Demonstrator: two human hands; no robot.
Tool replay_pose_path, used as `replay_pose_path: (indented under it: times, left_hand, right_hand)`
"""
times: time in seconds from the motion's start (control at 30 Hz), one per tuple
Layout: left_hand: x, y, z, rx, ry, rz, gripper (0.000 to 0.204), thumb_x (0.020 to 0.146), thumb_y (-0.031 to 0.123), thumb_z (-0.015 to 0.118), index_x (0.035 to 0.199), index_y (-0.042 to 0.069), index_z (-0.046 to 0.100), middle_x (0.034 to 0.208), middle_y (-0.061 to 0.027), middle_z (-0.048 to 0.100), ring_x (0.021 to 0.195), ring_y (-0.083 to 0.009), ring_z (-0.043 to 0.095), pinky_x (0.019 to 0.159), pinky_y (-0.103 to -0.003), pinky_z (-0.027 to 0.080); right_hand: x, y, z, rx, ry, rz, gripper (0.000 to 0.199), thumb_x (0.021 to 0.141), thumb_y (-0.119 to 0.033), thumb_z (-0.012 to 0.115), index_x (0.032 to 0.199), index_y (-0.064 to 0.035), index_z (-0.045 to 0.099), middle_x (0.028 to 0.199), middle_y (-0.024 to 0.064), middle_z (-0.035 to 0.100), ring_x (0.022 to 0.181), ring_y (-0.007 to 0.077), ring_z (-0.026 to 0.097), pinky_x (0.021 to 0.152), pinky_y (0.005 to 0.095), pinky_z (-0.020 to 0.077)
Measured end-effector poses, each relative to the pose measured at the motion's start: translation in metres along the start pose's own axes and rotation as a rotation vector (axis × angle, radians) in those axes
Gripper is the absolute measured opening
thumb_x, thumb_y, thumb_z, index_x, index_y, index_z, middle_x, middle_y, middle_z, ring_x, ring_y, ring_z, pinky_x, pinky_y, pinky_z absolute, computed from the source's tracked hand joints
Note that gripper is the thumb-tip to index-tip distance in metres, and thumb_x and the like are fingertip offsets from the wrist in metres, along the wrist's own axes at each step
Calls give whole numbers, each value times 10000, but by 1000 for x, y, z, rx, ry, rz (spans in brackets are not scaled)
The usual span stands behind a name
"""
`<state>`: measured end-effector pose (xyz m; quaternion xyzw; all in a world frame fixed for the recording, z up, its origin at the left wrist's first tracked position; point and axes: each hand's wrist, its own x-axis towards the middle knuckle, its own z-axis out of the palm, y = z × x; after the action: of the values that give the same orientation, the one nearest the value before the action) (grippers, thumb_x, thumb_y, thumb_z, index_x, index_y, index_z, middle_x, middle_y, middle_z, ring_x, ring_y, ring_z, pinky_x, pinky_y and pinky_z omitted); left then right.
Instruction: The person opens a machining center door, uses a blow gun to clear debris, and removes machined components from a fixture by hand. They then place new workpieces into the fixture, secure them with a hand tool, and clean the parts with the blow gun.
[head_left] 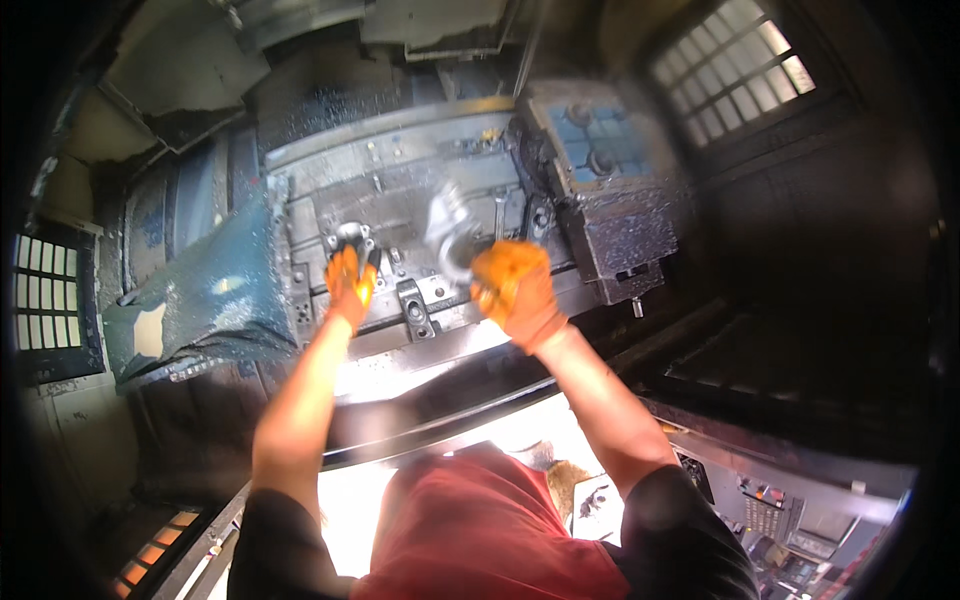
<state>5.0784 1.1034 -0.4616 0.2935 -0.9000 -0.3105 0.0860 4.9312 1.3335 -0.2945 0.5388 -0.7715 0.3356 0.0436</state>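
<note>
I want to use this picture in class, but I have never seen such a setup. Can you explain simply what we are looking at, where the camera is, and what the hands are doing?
The single picture comes from a wide fisheye camera worn on a person's head, looking down, so straight edges bend near the rim. The bare forearms rise from the lower edge; both hands wear orange gloves.

They reach into a metalworking machine. Its grey fixture table is speckled with metal chips and carries bolts and a dark clamp.

The left hand rests on a rounded metal part seated on the table. The right hand grips a shiny metal part, blurred by motion, so its exact shape is unclear.

To the right stands a dark block with a blue top. A control panel shows at the lower right.
</note>
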Motion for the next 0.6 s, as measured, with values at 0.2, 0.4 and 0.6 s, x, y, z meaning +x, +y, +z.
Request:
replay_pose_path:
  times: [0.2, 0.4, 0.6]
  left_hand:
    - [-190, 90, -86, -2046, -377, -309, 545, 986, 381, 463, 1419, 62, 376, 1324, -103, 538, 1165, -224, 561, 875, -359, 521]
    - [-250, 59, -146, -2070, -184, -767, 431, 917, 326, 499, 1267, 74, 506, 1152, -63, 619, 1050, -213, 595, 907, -339, 490]
    - [-223, -78, -178, -1272, 403, -435, 432, 871, 200, 590, 1271, 84, 475, 1069, -128, 634, 881, -243, 621, 766, -374, 497]
  right_hand:
    - [-55, -135, 41, -84, -293, -460, 212, 766, -220, 597, 944, -126, 667, 1047, 33, 648, 1086, 236, 556, 1008, 442, 378]
    - [-94, -246, 44, 96, -425, -92, 567, 802, -326, 654, 1311, -114, 521, 1335, 106, 518, 1314, 295, 409, 1107, 483, 274]
    - [-253, -173, 42, -102, 41, 544, 478, 729, -347, 674, 1142, -112, 627, 1082, 134, 641, 945, 291, 628, 780, 492, 511]
